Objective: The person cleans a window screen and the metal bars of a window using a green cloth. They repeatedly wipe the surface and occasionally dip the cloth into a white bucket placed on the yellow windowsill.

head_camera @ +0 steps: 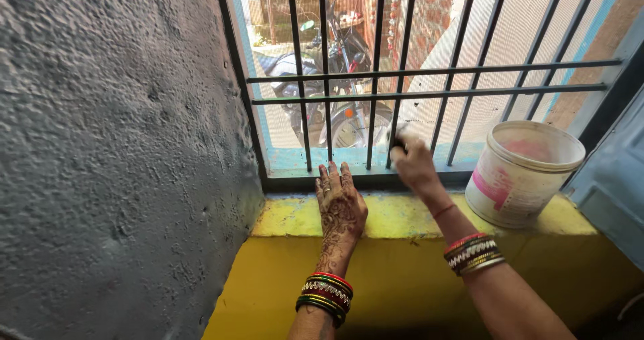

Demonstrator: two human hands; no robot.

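Observation:
My left hand [340,204] lies flat, palm down, on the yellow window sill [396,216], fingers reaching the dark lower frame of the window. It has henna patterns and bangles at the wrist. My right hand [413,162] is raised against a black window bar [401,78] near its foot, fingers closed around a small dark object [397,141] pressed to the bar; what the object is cannot be made out.
A white plastic bucket [523,172] with pink stains stands on the sill to the right. A rough grey wall [114,152] fills the left. Black iron grille bars cover the window; a motorcycle [329,78] is parked outside. A blue shutter [614,172] is at far right.

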